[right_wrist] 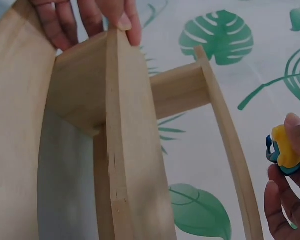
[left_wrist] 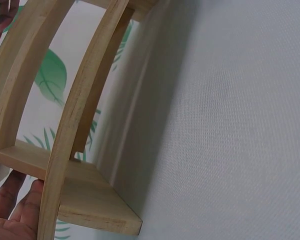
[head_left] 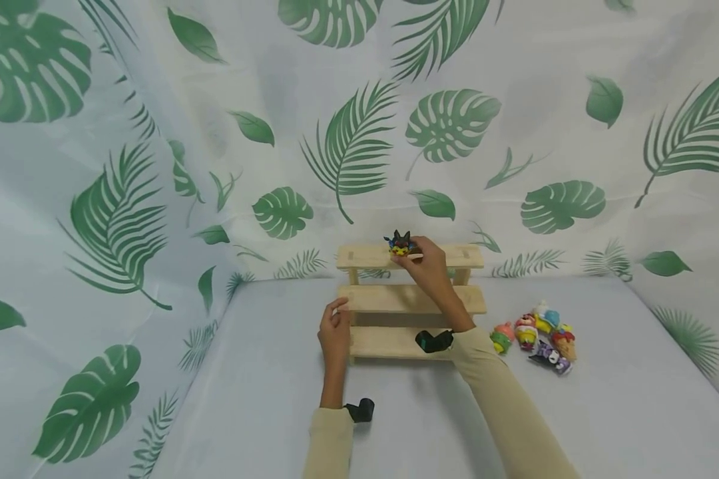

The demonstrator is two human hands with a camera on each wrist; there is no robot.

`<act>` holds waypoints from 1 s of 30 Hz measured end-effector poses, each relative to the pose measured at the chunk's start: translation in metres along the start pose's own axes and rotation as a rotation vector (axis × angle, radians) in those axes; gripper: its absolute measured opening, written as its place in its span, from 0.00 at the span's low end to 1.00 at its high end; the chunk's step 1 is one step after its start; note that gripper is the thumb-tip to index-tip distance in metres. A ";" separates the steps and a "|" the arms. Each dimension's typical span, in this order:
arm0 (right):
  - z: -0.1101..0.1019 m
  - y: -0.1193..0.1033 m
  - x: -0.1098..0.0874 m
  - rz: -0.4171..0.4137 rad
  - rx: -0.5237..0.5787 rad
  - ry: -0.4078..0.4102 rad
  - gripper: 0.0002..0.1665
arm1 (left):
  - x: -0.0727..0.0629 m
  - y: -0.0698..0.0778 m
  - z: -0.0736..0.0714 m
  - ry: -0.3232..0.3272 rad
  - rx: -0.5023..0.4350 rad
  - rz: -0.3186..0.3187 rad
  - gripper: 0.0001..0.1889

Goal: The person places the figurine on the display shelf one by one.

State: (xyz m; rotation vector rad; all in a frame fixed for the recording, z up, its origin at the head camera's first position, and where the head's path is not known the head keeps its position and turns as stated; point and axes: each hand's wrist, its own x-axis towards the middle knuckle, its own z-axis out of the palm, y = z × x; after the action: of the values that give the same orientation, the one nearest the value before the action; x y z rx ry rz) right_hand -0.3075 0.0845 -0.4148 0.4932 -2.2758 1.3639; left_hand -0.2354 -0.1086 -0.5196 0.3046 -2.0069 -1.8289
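Figurine [head_left: 401, 245] upright, dark ears [head_left: 397, 235] upward

makeshift booth, wider room unidentifiable: white leaf-printed sheeting [head_left: 515, 120] lines three sides of a pale, flat work surface [head_left: 257, 406].

White fabric backdrop [head_left: 515, 80] with green leaf prints around a pale tabletop [head_left: 257, 399].

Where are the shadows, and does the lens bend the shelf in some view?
Head view: faint shadow on the table beside the right sleeve; left wrist view: darker band along the shelf, whose boards look curved, probably lens distortion; right wrist view: boards bowed too.
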 end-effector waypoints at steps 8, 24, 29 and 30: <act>0.017 0.010 0.005 -0.004 -0.016 -0.012 0.24 | -0.002 -0.001 0.001 -0.004 0.007 -0.019 0.10; 0.051 0.001 0.021 0.058 -0.116 -0.073 0.29 | 0.001 -0.001 0.000 0.008 0.042 0.005 0.10; 0.057 0.000 0.025 0.087 -0.187 -0.076 0.28 | 0.002 -0.002 -0.001 0.003 0.033 0.013 0.09; 0.058 -0.001 0.026 0.090 -0.202 -0.073 0.29 | 0.003 -0.003 -0.001 0.003 0.032 0.016 0.09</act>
State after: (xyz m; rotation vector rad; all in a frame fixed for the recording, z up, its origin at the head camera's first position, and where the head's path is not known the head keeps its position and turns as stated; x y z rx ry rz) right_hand -0.3398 0.0309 -0.4243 0.3838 -2.4892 1.1563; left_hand -0.2376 -0.1113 -0.5218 0.2994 -2.0328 -1.7866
